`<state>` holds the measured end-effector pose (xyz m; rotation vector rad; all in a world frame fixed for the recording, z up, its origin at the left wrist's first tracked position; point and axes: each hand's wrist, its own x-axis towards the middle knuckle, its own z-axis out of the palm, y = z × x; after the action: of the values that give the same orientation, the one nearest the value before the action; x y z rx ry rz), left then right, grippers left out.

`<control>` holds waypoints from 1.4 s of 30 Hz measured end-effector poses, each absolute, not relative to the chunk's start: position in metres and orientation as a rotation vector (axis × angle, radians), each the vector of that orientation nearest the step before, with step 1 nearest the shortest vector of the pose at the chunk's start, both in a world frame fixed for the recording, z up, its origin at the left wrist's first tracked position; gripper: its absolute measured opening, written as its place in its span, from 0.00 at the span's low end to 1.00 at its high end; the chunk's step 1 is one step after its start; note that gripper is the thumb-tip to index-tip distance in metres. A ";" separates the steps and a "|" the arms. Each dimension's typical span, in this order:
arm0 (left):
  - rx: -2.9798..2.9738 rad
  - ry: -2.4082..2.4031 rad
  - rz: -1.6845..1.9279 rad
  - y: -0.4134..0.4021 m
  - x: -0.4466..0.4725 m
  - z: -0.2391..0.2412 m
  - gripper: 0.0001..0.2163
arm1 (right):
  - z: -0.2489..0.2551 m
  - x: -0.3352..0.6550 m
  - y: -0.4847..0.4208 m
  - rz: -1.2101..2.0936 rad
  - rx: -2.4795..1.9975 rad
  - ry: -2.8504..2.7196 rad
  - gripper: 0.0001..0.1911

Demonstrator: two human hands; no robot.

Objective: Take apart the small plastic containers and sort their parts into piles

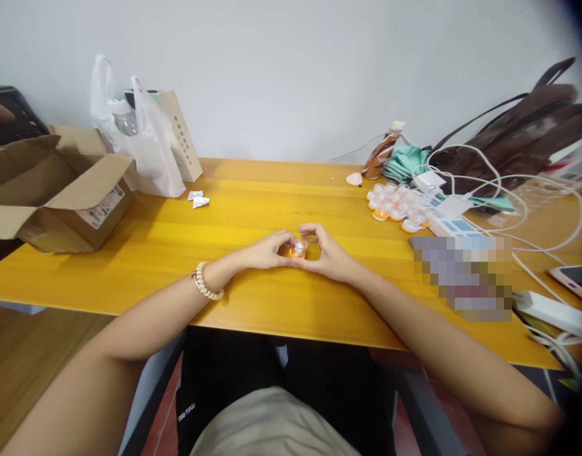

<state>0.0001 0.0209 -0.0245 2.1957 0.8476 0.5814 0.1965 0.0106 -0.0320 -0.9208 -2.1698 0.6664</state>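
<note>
Both of my hands meet at the middle of the yellow table point(152, 240). My left hand point(265, 252) and my right hand point(329, 256) pinch a small clear cup with an orange base point(299, 248) between their fingertips, and it rests on the tabletop. A beaded bracelet point(205, 282) circles my left wrist. A cluster of several similar small orange-and-clear cups point(398, 204) lies on the table to the right, beyond my right hand.
An open cardboard box point(57, 190) sits at the left edge, with a white plastic bag point(143, 139) and a paper bag behind it. Two crumpled wrappers point(198, 199) lie nearby. A power strip point(455, 221), white cables, a phone point(575, 282), a bottle and a brown bag point(523, 139) crowd the right.
</note>
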 end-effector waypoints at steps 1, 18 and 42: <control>2.200 0.851 0.576 0.021 0.000 -0.025 0.14 | -0.032 0.196 0.010 0.667 -0.939 -2.162 0.21; 2.233 0.863 0.588 0.020 0.001 -0.024 0.12 | -0.035 0.196 0.012 0.775 -0.956 -2.129 0.21; 2.155 0.887 0.570 0.021 0.001 -0.028 0.13 | -0.050 0.251 0.089 0.390 -1.486 -1.530 0.19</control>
<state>0.0009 0.0211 -0.0280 2.1549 0.8872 0.5701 0.2507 0.0894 -0.0496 -1.4859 -1.5296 0.3898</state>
